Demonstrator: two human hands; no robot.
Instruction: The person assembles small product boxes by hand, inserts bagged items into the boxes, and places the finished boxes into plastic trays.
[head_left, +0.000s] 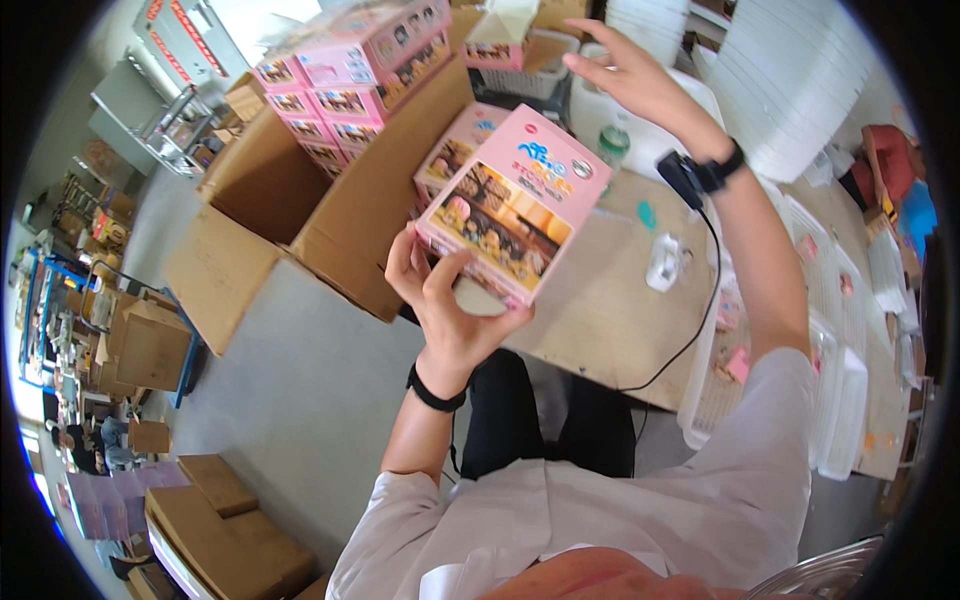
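My left hand (454, 307) grips the lower end of a pink printed carton (510, 206), tilted above the worktable. Its front bears a picture and writing. Behind it, a second pink carton (457, 150) is partly covered. My right hand (626, 75) is raised over a white plastic tub (675, 97), holding nothing, its fingers apart. A black strap with a small corded device (686, 176) is on the right wrist. Left of the held carton stands a large open cardboard box (352, 240), and several pink cartons (360, 82) are stacked at its far side.
On the worktable (585, 322) lie a green tape roll (613, 142), a teal piece (646, 214) and a white object (664, 262). White plastic trays (701, 420) with small pink items line the right. An open pink-edged carton (499, 34) rests on a grey basket (525, 82). Another person (889, 161) is far right.
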